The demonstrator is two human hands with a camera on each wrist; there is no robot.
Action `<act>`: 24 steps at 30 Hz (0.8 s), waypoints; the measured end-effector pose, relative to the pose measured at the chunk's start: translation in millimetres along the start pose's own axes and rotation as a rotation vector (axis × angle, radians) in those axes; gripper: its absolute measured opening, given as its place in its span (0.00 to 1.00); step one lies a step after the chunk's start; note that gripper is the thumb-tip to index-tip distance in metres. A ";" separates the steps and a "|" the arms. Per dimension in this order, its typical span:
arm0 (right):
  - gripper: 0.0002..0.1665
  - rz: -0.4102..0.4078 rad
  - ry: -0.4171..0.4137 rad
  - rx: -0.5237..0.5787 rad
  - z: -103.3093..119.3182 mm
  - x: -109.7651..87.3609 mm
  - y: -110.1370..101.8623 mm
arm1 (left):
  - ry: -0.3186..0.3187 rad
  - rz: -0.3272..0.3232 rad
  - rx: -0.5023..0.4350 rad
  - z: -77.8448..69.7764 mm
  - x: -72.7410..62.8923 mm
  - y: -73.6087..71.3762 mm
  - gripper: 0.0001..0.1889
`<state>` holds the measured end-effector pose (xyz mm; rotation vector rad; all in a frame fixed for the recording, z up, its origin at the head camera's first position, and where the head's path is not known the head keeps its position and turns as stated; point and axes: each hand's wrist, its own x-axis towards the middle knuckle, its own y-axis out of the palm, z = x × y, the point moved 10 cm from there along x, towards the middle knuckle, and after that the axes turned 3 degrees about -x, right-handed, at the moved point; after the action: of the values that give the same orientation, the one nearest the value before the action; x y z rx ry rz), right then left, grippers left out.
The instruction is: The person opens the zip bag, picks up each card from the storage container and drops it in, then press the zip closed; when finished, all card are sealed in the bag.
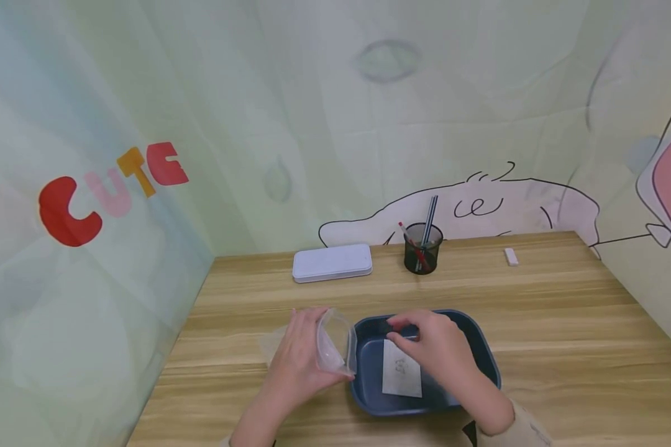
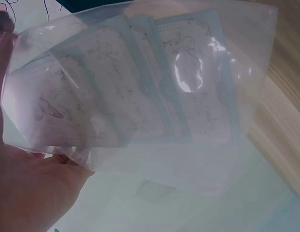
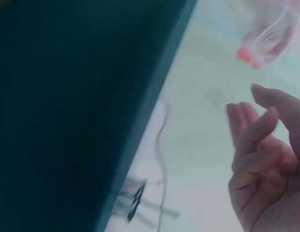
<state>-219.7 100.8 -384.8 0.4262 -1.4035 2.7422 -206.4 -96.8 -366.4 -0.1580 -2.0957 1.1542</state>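
My left hand (image 1: 296, 363) grips a clear plastic bag (image 2: 198, 166) by its mouth, which gapes toward the tray. Through the film, the left wrist view shows several white packets with pale blue edges and printed script (image 2: 118, 87). A dark blue tray (image 1: 371, 391) stands just right of the bag, and in it lies a white packet (image 1: 401, 372) with small dark marks. Over the tray hovers my right hand (image 1: 438, 347), fingers loosely bent and thumb apart from them. Nothing shows between those fingers in the right wrist view.
Toward the back of the wooden table (image 1: 565, 347) lie a white flat case (image 1: 332, 262) and a small white eraser-like block (image 1: 511, 257). Between them stands a black mesh pen cup (image 1: 430, 254) holding pens. A printed curtain (image 1: 246, 155) hangs behind.
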 end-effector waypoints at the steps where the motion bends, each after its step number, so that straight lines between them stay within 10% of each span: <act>1: 0.12 0.021 0.020 -0.035 -8.2 0.5 2.2 | 0.003 -0.004 -0.001 0.0 -0.1 -0.5 0.60; 9: 0.32 0.302 0.085 -0.224 -54.7 -13.8 43.4 | -0.001 -0.002 0.004 0.1 -0.7 -1.5 0.60; 24: 0.48 0.329 0.099 -0.140 -64.0 -21.4 76.3 | -0.035 0.029 -0.013 5.2 -1.6 1.1 0.60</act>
<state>-225.2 108.8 -486.2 0.0557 -1.7646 2.8297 -208.9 -100.3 -369.8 -0.1761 -2.1387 1.1687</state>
